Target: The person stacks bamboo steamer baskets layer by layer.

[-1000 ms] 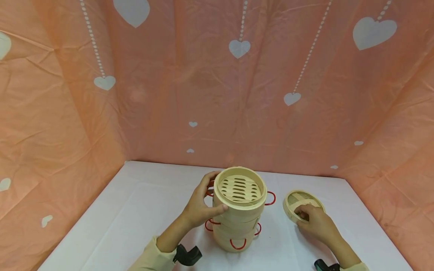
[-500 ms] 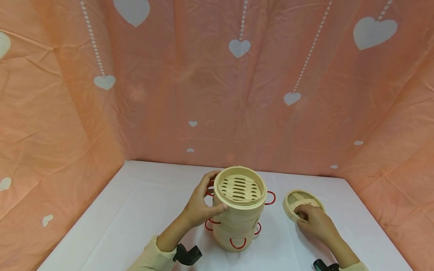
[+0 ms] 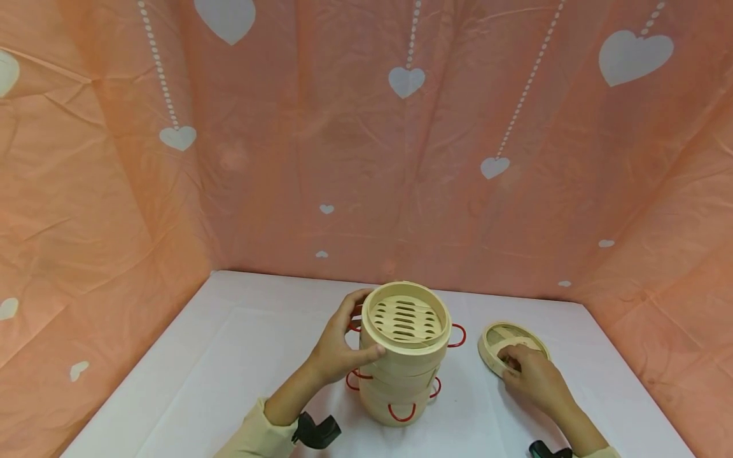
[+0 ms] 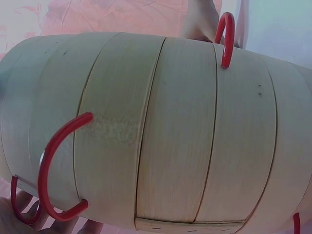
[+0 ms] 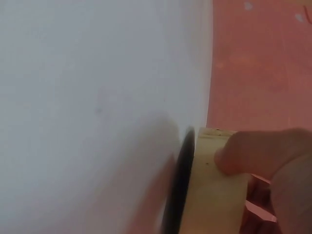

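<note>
A stack of pale bamboo steamer baskets (image 3: 397,375) stands upright on the white table, with red loop handles on its sides. Its topmost basket is uncovered and shows a slotted floor (image 3: 403,318). My left hand (image 3: 335,353) grips the stack's upper left side, thumb on the near face and fingers partly hidden behind. Farther right, my right hand (image 3: 535,378) holds a round bamboo lid (image 3: 506,331) by its near edge, thumb on the outer side wall. In the right wrist view the thumb (image 5: 258,151) lies against the lid's pale side (image 5: 212,195).
White cloth covers the table (image 3: 252,343). An orange-pink curtain (image 3: 366,159) with white hearts hangs behind and at both sides. The stack's red handles (image 3: 457,335) stick out toward the lid's side. A black strap mount (image 3: 317,431) sits at the left wrist.
</note>
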A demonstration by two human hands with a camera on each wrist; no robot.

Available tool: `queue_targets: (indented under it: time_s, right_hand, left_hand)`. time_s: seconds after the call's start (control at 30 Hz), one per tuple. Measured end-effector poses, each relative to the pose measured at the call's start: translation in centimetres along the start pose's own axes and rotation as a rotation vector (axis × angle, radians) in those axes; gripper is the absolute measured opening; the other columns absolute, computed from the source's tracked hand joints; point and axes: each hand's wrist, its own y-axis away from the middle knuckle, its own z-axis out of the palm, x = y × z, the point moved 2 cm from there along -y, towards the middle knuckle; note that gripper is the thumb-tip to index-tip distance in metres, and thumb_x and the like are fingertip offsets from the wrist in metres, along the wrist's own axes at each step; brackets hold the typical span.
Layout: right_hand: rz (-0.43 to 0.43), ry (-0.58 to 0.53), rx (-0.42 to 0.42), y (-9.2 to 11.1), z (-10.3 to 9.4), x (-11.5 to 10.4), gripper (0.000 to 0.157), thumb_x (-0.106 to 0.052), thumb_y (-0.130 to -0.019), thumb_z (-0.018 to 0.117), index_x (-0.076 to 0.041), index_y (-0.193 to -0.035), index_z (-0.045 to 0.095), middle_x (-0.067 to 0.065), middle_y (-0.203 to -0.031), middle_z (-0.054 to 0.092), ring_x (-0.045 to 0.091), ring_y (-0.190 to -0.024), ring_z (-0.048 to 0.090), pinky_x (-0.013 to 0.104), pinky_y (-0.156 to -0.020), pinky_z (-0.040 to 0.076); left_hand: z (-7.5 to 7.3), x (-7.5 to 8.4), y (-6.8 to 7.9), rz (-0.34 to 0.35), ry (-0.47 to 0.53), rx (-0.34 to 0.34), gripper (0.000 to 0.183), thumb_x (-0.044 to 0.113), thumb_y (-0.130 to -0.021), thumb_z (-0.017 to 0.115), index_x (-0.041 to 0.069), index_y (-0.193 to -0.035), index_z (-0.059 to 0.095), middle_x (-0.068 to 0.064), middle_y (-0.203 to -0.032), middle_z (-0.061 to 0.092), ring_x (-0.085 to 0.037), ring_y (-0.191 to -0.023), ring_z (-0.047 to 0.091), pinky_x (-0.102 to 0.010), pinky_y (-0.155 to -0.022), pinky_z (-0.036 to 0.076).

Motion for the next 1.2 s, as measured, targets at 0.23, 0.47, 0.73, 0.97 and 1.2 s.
queue_targets:
  time_s: [0.23,0.47,0.73,0.97,1.2]
  right_hand:
    - [-0.055,0.041,0.099,0.2,-0.3,-0.3,0.020,-0.004,-0.069,0.068,-0.015,-0.086,0.066,-0.008,-0.070,0.045,0.007,-0.065,0.041,0.025,-0.057,0.033]
    - [-0.107,0.073,0.191,0.1,-0.7,-0.3,0.022,-0.005,-0.066,0.069,-0.014,-0.086,0.067,-0.005,-0.076,0.057,0.013,-0.071,0.051,0.040,-0.062,0.042]
    - [-0.151,0.080,0.282,0.1,-1.3,-0.5,0.024,-0.005,-0.064,0.070,-0.014,-0.086,0.066,-0.001,-0.081,0.061,0.022,-0.076,0.059,0.046,-0.057,0.043]
    - [-0.184,0.078,0.368,-0.1,-2.2,-1.0,0.027,-0.003,-0.061,0.071,-0.014,-0.086,0.067,-0.002,-0.078,0.060,0.027,-0.075,0.059,0.048,-0.054,0.041]
    - [-0.158,0.052,0.400,-0.3,-3.5,-1.6,0.027,-0.003,-0.062,0.069,-0.013,-0.087,0.068,0.000,-0.076,0.057,0.024,-0.069,0.053,0.044,-0.052,0.038]
  left_hand:
    - [0.0,-0.1,0.0,0.009,-0.004,-0.003,0.080,0.032,-0.074,0.077,0.021,-0.143,0.038,-0.001,-0.135,0.053,-0.021,-0.119,0.052,-0.032,-0.089,0.048]
    - [0.0,-0.2,0.0,0.014,-0.003,-0.006,0.080,0.033,-0.074,0.077,0.021,-0.143,0.038,-0.001,-0.135,0.052,-0.022,-0.119,0.052,-0.032,-0.089,0.048]
    - [0.0,-0.1,0.0,0.016,0.001,-0.010,0.080,0.031,-0.074,0.076,0.020,-0.143,0.037,-0.002,-0.136,0.052,-0.023,-0.120,0.052,-0.032,-0.089,0.048]
    - [0.0,-0.3,0.1,0.022,-0.008,-0.008,0.080,0.032,-0.075,0.076,0.021,-0.143,0.037,-0.001,-0.136,0.052,-0.020,-0.119,0.052,-0.032,-0.088,0.048]
    - [0.0,-0.4,0.0,0.034,-0.010,-0.010,0.080,0.033,-0.075,0.076,0.022,-0.144,0.037,-0.001,-0.135,0.052,-0.020,-0.118,0.053,-0.032,-0.088,0.048]
